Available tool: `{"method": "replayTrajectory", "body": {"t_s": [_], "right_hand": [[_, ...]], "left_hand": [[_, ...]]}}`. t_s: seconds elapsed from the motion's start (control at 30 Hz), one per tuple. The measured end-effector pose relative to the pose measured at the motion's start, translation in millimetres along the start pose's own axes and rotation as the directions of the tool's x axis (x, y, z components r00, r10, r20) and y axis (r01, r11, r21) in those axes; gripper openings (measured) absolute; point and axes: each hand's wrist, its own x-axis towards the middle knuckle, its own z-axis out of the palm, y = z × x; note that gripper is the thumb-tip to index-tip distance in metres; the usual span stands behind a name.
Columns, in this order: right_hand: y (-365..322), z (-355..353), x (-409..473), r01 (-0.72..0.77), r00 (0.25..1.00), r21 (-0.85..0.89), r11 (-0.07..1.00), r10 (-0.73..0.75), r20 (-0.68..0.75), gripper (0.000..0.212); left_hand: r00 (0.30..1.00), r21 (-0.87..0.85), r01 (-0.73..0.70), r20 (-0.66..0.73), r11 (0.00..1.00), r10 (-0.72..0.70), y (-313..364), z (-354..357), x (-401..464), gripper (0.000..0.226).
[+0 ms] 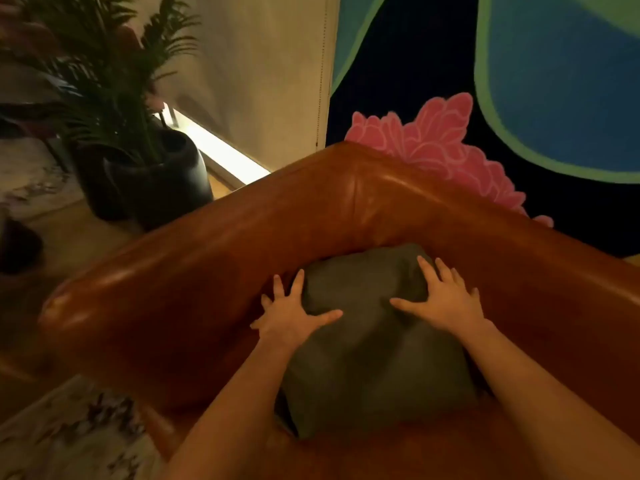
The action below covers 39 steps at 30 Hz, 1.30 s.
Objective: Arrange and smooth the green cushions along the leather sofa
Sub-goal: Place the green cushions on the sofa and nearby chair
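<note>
Green cushion [374, 341] in sofa [242, 230] corner | my left hand [294, 315], right hand [443, 299] flat, fingers spread, pressing | risk: uneven push bunches the fabric, I judge.

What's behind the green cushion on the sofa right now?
The dark green fabric cushion sits in the corner of the brown leather sofa, its top against the padded backrest. Both hands lie flat on its front. The seat and backrest directly behind it are covered.
</note>
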Motion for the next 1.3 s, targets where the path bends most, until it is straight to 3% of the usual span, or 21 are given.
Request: {"method": "replayTrajectory", "body": {"t_s": [0.13, 0.3, 0.5, 0.63, 0.8, 1.0, 1.2, 1.3], "right_hand": [[-0.6, 10.3, 14.6, -0.025, 0.998, 0.074, 0.997, 0.021, 0.060, 0.120], [7.5, 27.4, 28.2, -0.091, 0.996, 0.271, 0.958, 0.085, 0.036, 0.131], [18.2, 42.7, 25.5, -0.072, 0.997, 0.496, 0.865, 0.078, 0.010, 0.137], [19.6, 40.9, 8.5, -0.102, 0.989, 0.536, 0.838, 0.145, -0.040, 0.146], [29.1, 37.1, -45.2, -0.119, 0.944, 0.663, 0.739, 0.291, -0.155, 0.127], [47.5, 33.6, -124.3, -0.147, 0.823, 0.812, 0.564, 0.525, -0.216, 0.098], [76.7, 28.4, -173.0, -0.217, 0.660, 0.794, 0.568, 0.685, -0.310, 0.077], [99.6, 34.8, -176.9, -0.229, 0.624, 0.773, 0.591, 0.699, -0.350, 0.070]], "left_hand": [[1.000, -0.116, 0.008, -0.012, 0.993, -0.009, -10.4, 5.9, 22.1, 0.119], [0.995, -0.170, -0.094, 0.007, 0.981, 0.096, -7.3, 25.7, 37.5, 0.111], [0.988, -0.225, -0.142, -0.092, 0.964, 0.124, -6.2, 31.0, 36.2, 0.085], [0.972, -0.323, -0.206, -0.176, 0.923, 0.156, -4.4, 30.3, 22.6, 0.085], [0.929, -0.325, -0.339, -0.261, 0.883, 0.261, 13.1, 28.6, -11.4, 0.081], [0.876, -0.200, -0.471, -0.224, 0.859, 0.428, 51.7, 19.7, -54.1, 0.086], [0.771, -0.107, -0.633, -0.183, 0.767, 0.610, 102.4, 31.9, -74.4, 0.081], [0.738, -0.099, -0.672, -0.176, 0.734, 0.652, 119.9, 47.8, -68.3, 0.079]]}}
